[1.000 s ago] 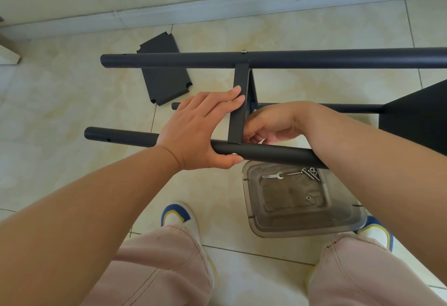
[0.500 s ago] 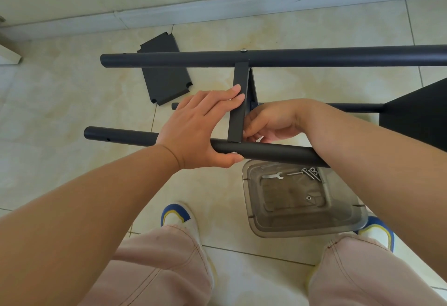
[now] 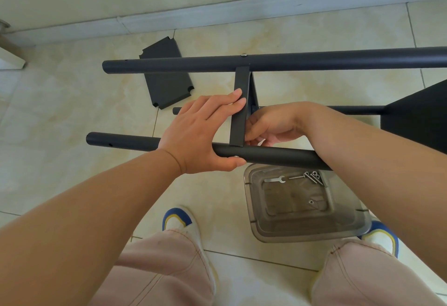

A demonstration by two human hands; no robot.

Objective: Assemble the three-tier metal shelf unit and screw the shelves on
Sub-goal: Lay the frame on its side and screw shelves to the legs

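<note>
**A:** Where is the frame from where you're watching?

**B:** I see the shelf unit [image 3: 290,60] lying on its side over the tiled floor [image 3: 60,112]. I'll place everything off the near pole [image 3: 266,155]. An upright shelf edge [image 3: 239,109] rises from it to the far pole [image 3: 169,65], where a screw head [image 3: 243,55] sits right above the joint.

**A:** And the hands?

**B:** My left hand [image 3: 200,131] grips the near pole, thumb curled under it, with straight fingers pressed flat against the shelf edge. My right hand [image 3: 271,124] is curled just behind the near pole, on the far side of the shelf edge; what its fingers pinch I cannot tell.

**A:** Spare parts?

**B:** A clear tub [image 3: 302,209] sits just below the near pole, holding a small wrench [image 3: 274,179] and some bolts [image 3: 312,177]. A loose dark panel [image 3: 167,80] lies on the floor beyond the far pole.
</note>
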